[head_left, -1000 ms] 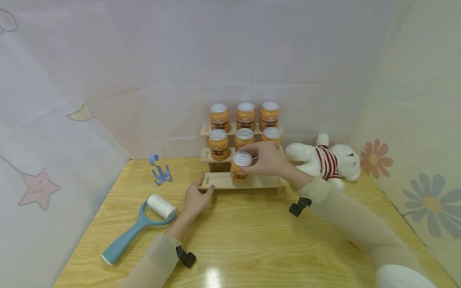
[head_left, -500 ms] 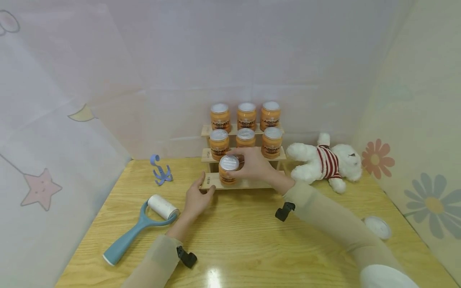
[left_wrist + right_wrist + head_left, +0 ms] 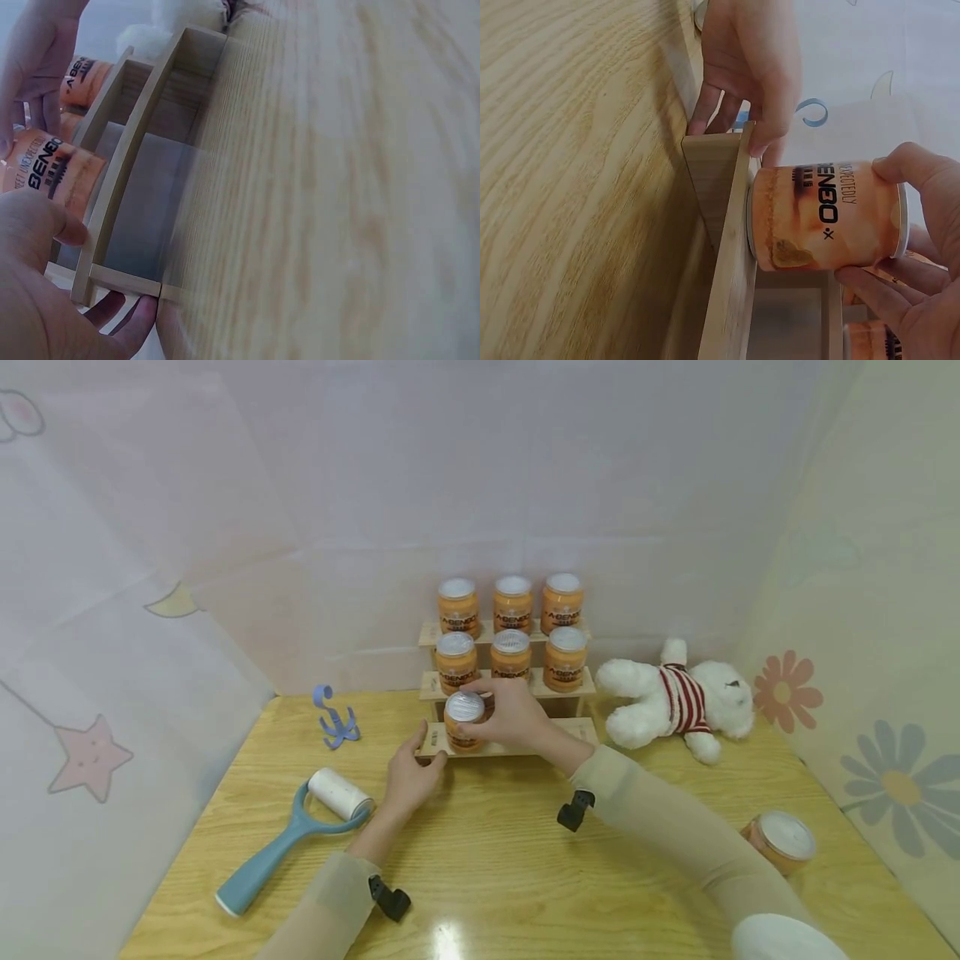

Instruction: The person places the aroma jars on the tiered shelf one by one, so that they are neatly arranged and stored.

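Observation:
In the head view, my right hand (image 3: 513, 717) grips an orange jar (image 3: 461, 735) with a silver lid, fingers and thumb around its upper part. The jar stands upright at the left end of the lowest step of a three-step wooden display rack (image 3: 543, 742). My left hand (image 3: 408, 779) holds the left end of that step; in the left wrist view its thumb lies on the board and its fingers curl around the side support. The right wrist view shows the jar (image 3: 817, 217) with its base against the board. Several matching jars (image 3: 512, 606) fill the two upper steps.
On the left lie a blue-handled lint roller (image 3: 288, 835) and a purple multi-hook hanger (image 3: 337, 720). A white teddy bear (image 3: 678, 697) in a striped shirt lies right of the rack. Another orange jar (image 3: 780, 843) stands on the table (image 3: 487, 877) near my right forearm.
My right hand has moved the jar leftward along the lowest step, from its middle to its left end. The left hand has stayed at the rack. The jar at far right has come into view.

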